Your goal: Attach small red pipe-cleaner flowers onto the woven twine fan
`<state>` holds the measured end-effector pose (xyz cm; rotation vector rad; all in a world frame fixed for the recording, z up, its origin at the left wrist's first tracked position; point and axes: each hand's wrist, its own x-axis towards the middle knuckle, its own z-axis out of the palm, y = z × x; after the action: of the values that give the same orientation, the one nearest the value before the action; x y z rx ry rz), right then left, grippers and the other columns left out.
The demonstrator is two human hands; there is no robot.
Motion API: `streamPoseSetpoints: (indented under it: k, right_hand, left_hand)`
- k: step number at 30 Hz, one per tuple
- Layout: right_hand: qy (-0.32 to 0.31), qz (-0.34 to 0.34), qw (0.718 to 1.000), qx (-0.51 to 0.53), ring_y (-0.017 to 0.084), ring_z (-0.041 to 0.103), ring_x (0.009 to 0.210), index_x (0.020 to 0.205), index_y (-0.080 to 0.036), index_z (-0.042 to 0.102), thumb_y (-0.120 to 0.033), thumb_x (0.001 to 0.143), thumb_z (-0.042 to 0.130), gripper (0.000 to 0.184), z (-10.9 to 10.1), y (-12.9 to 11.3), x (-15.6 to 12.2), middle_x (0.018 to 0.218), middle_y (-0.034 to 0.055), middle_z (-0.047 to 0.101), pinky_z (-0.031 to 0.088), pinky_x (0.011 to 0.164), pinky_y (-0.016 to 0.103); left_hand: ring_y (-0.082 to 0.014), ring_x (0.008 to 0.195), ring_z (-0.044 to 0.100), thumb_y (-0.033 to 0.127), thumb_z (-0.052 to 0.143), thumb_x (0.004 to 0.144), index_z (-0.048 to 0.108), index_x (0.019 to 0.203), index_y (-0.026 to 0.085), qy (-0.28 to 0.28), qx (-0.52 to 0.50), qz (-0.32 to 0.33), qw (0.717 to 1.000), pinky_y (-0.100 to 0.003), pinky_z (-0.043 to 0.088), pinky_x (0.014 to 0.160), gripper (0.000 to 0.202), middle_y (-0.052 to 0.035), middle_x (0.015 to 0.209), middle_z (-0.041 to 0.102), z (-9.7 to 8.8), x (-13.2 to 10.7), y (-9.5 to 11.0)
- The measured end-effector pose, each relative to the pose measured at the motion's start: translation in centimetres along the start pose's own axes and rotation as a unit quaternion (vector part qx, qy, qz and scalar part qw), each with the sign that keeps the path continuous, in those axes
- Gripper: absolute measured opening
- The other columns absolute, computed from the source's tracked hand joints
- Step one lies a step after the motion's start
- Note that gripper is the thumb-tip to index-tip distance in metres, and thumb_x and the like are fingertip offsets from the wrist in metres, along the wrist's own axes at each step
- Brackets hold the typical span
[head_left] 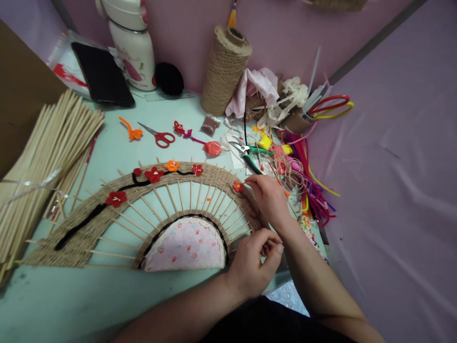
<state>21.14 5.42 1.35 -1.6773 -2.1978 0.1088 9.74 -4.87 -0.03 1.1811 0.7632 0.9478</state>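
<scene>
A woven twine fan with thin wooden ribs lies flat before me. A floral half-round cloth panel fills its base. Red and orange flowers and a black branch line decorate its outer band; a small red flower sits toward the right. My right hand is closed, its fingertips pinched just right of that flower. My left hand is over the fan's lower right end, thumb and fingers curled together. Whatever either hand pinches is too small or hidden to make out. The fan's right end is partly covered by my hands.
Green-handled pruners, red scissors and an orange pipe-cleaner flower lie behind the fan. Bundled sticks occupy the left. A twine spool, bottle and phone are at the back; pipe cleaners crowd the right.
</scene>
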Motion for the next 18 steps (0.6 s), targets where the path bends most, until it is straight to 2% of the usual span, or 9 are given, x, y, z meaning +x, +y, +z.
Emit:
streamPoseSetpoints:
  k: [6,18]
  right_hand:
    - [0.050,-0.001,0.998,0.027,0.023,0.066,0.084,0.092,-0.020,0.067,-0.028,0.095,0.049,0.020,-0.9,-0.2,0.0,0.089,0.0076,0.073,0.049,0.079,0.035]
    - [0.017,-0.002,1.000,0.025,0.021,0.065,0.082,0.092,-0.022,0.067,-0.026,0.094,0.047,0.021,0.3,-0.3,0.4,0.086,0.0063,0.071,0.049,0.077,0.033]
  left_hand:
    - [-0.0134,0.071,0.060,0.027,0.051,0.089,0.061,0.091,0.016,-0.003,0.007,-0.001,1.000,-0.024,0.044,0.066,0.015,-0.0027,0.076,0.065,0.0,-0.1,0.1]
    - [-0.0132,0.070,0.059,0.027,0.051,0.088,0.062,0.090,0.015,-0.003,0.012,0.003,1.000,-0.023,0.044,0.065,0.016,-0.0034,0.077,0.065,-0.1,-0.1,0.2]
